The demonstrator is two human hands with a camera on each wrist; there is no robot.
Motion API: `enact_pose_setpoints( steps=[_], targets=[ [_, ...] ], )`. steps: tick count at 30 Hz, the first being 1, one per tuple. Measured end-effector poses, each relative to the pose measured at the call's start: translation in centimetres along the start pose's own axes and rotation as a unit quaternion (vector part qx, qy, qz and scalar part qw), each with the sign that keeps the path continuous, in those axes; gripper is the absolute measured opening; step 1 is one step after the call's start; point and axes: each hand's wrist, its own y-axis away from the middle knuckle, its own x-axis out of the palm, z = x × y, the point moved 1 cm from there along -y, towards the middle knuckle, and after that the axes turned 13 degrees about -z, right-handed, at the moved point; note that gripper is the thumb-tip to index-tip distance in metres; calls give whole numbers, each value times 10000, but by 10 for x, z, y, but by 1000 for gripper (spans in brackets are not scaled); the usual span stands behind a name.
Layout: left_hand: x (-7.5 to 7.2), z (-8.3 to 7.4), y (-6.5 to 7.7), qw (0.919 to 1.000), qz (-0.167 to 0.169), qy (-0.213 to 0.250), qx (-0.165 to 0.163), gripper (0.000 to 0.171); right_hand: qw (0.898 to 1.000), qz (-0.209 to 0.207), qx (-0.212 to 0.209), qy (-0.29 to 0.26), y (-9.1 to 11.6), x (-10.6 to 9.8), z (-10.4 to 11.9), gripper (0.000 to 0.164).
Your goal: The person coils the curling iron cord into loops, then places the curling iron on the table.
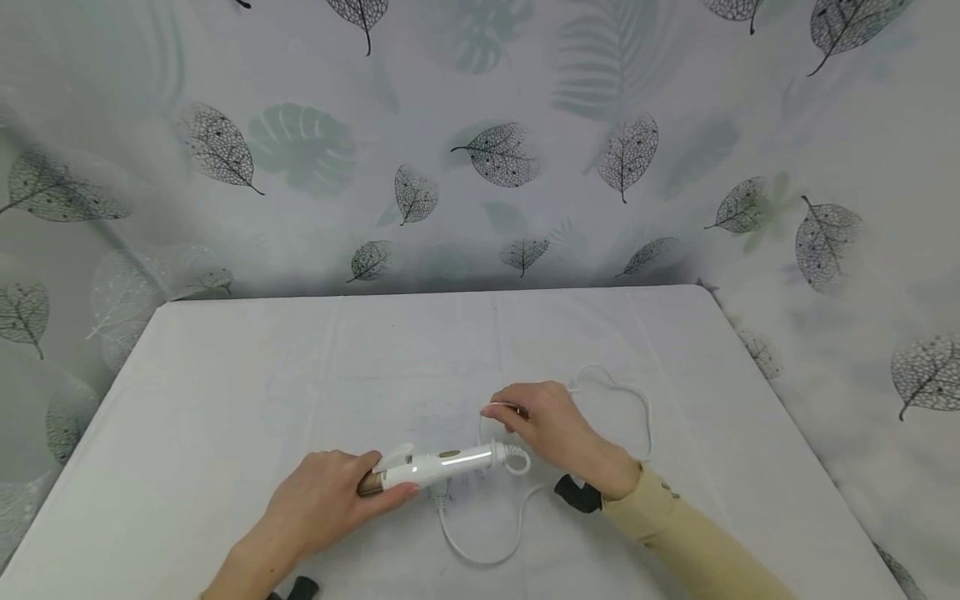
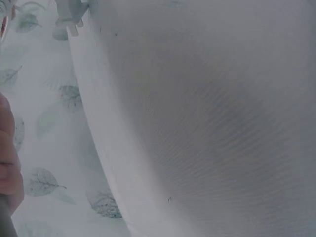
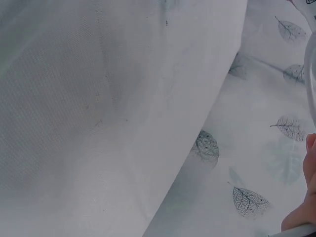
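Observation:
A white curling iron (image 1: 468, 460) with a brownish barrel end lies across the middle of the head view. My left hand (image 1: 322, 500) grips it by the barrel end, thumb and fingers around it. My right hand (image 1: 551, 425) pinches the white power cord (image 1: 649, 417) just above and right of the handle's cord end. The cord loops behind the right hand and below the iron. Its plug (image 1: 440, 493) hangs close under the iron; in the left wrist view the plug (image 2: 71, 12) shows prongs. Both wrist views catch only parts of the hands at their edges.
A table with a white cover (image 1: 300, 375) lies under the hands. Behind it and at both sides hangs a leaf-patterned curtain (image 1: 480, 100). Black wrist gear (image 1: 577, 493) sits at the right wrist, and another black piece (image 1: 303, 588) shows near the left forearm.

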Motion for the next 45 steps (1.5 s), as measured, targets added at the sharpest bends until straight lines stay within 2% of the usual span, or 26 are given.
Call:
enact_pose_setpoints(
  steps=[3,6,10,13,15,20,22,25,28,30,34,39,45],
  targets=[
    [-1,-1,-1,9997,169,-27,-178,55,9997,-165,-109,-125,-1,0,2,12],
    [-2,-3,-3,9978,449,-53,-480,57,9990,-279,1,-342,-1,0,4,13],
    [-3,-5,-7,9923,813,-77,-933,60,9968,-247,433,-617,-1,0,5,12],
    [-2,-7,-10,9881,925,-66,-1228,62,9919,-107,932,-861,-3,-1,6,13],
    [-1,-8,-12,9865,919,-91,-1350,61,9846,21,1362,-1093,-5,-4,9,14],
    [-1,-10,-16,9852,768,-202,-1516,60,9542,335,2469,-1655,-17,-17,27,16],
    [-2,-11,-17,9847,710,-230,-1573,59,9456,423,2706,-1758,-19,-20,31,17],
    [-2,-11,-17,9850,626,-251,-1585,59,9393,449,2856,-1850,-18,-20,32,19],
    [-1,-10,-17,9851,606,-244,-1593,60,9369,439,2901,-1900,-17,-21,36,19],
    [-1,-10,-17,9848,603,-215,-1616,61,9393,413,2819,-1914,-16,-21,37,17],
    [-1,-10,-18,9845,570,-182,-1649,61,9510,314,2401,-1924,-11,-17,39,13],
    [-1,-7,-19,9852,465,-269,-1627,62,9656,118,1860,-1811,3,-3,27,11],
    [3,-3,-20,9870,373,-284,-1539,59,9757,95,1500,-1595,14,5,19,18]
  ],
)
